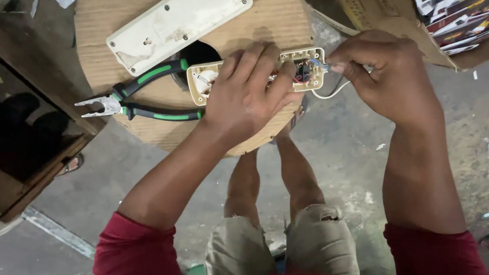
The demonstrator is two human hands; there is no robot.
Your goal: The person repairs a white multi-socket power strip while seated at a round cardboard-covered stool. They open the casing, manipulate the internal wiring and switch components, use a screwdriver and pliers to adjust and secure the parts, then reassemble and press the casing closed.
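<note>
From the head view, the left hand [246, 92] presses the opened cream plastic socket base [309, 68] onto the round wooden bench [268, 15] while the right hand [382, 79] pinches thin wires [320, 63] at its end, so the wiring step seems underway, calling for steady seating.

Head-worn view, straight down, close.

Pliers [145, 96]: black handles with green inlays, grey metal jaws. Power-strip cover [179, 21]: off-white. Open power-strip base [309, 68]: cream. Round tabletop [280, 14]: light brown. Sleeves [134, 267]: dark red.
</note>
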